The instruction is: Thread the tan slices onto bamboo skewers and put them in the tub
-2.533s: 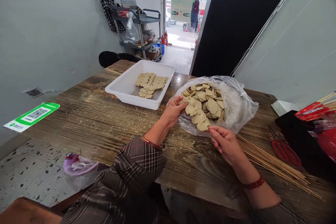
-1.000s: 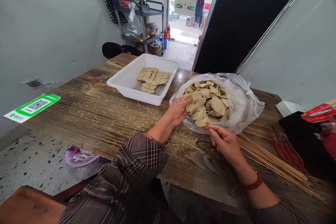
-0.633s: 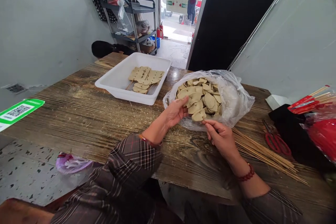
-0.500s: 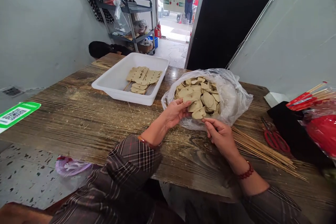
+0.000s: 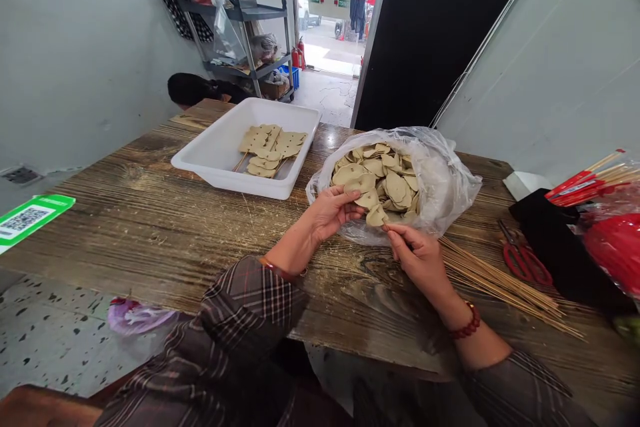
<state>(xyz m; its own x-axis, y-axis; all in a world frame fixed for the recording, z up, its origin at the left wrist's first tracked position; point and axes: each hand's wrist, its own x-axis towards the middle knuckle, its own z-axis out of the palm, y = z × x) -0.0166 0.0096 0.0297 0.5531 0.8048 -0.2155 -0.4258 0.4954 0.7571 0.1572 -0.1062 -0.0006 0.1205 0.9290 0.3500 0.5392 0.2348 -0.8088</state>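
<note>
The clear plastic bag (image 5: 445,180) lay on the wooden desk (image 5: 210,233) with its mouth open towards the person, its film loosely crumpled along the right side. Inside it was a heap of loose slices (image 5: 399,188), flat, beige and roughly rounded.

At the bag's near left edge, the left hand (image 5: 331,215) gripped a few beige slices (image 5: 376,216) between thumb and fingers; they overlapped in a short row, the lowest tipping down over the bag's front rim. Just in front of the bag, the right hand (image 5: 421,259) had its thumb and forefinger pinched together on the end of a skewer (image 5: 385,220) at the edge of that lowest slice. The other fingers of the right hand were curled under. A red beaded bracelet (image 5: 467,322) circled the right wrist, and both sleeves were dark plaid.

To the left of the bag and a little farther back stood a white tub (image 5: 240,181), apart from it. In the tub lay skewered slices (image 5: 261,138), some of their sticks pointing towards the person.

To the right of the bag and nearer the person, a bundle of thin sticks (image 5: 505,283) ran diagonally across the desk. Beyond that bundle, well to the bag's right, lay red-handled scissors (image 5: 526,263), just beside a black box (image 5: 557,243). Far to the bag's left, a green and white card (image 5: 31,220) with a printed code sat at the desk's edge.
</note>
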